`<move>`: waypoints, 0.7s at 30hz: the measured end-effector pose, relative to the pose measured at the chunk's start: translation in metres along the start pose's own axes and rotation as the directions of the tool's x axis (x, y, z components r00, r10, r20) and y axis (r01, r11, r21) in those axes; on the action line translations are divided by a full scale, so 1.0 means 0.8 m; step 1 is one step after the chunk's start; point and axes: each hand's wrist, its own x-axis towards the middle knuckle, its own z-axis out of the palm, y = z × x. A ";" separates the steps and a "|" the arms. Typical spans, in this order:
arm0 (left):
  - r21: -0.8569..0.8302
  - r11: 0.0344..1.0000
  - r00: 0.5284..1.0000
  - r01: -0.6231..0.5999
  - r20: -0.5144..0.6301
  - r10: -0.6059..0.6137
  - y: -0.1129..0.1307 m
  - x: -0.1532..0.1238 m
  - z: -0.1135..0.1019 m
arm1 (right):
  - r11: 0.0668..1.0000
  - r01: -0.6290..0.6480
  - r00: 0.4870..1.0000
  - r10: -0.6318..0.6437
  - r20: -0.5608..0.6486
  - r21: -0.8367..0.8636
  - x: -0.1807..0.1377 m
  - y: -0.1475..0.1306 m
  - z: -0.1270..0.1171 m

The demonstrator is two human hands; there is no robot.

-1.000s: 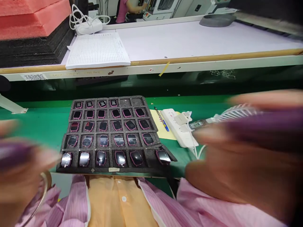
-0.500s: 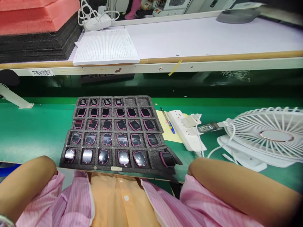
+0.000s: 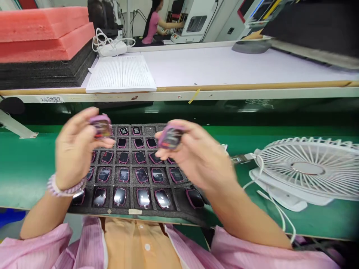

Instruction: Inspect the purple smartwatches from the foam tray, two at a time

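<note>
A dark foam tray lies on the green bench in front of me, its pockets filled with several pink-rimmed watch bodies. My left hand is raised over the tray's left side, fingers pinched on one pink watch body. My right hand hovers over the tray's right side and grips another pink watch body. Both hands are slightly blurred. A beaded bracelet circles my left wrist.
A white desk fan lies to the right with its cable trailing. Behind is a raised white shelf with a printed sheet, stacked pink and black foam and a coiled charger. A person works at machines in the far background.
Half a second ago only my forearms showed at the bottom edge. Both hands have since come into view over the tray, each holding a watch body. The camera tilted slightly down.
</note>
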 end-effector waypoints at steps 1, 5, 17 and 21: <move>-0.011 0.998 0.997 0.063 0.035 -0.062 -0.015 0.011 0.012 | 0.997 -0.053 0.999 0.052 0.017 0.049 0.011 0.012 0.001; 0.049 0.938 0.921 0.343 0.181 -0.346 -0.065 0.036 0.044 | 0.962 -0.255 0.967 0.254 0.022 0.097 0.054 0.069 -0.012; 0.370 0.857 0.824 0.358 0.307 -0.477 -0.160 0.095 0.092 | 0.976 -0.197 0.980 0.194 -0.045 -0.096 0.092 0.112 -0.091; 0.552 0.811 0.841 0.192 0.334 -0.426 -0.194 0.132 0.110 | 0.902 -0.135 0.990 0.106 -0.092 -0.410 0.125 0.121 -0.139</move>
